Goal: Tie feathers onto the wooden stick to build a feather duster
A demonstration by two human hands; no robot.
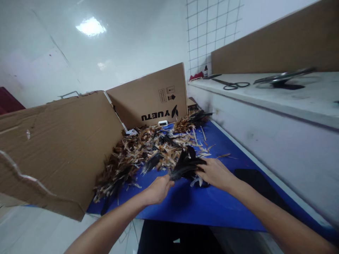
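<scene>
A bunch of black feathers (185,165) stretches between my two hands above the blue tabletop (164,210). My left hand (160,188) pinches its left end, thumb and fingers pressed together. At the other end, the fingers of my right hand (215,173) are closed on the dark feathers, their tips partly hidden. A few pale, fluffy feathers (196,181) show just below the right fingers. Behind the bunch spreads a heap of brown, cream and black feathers (140,146).
Cardboard panels (63,148) wall the table's left and back. A small white device (163,123) sits by the printed panel. On the white shelf (254,98) at right lie black scissors (235,85) and a blurred metallic object (284,77). A dark flat object (259,183) lies near my right forearm.
</scene>
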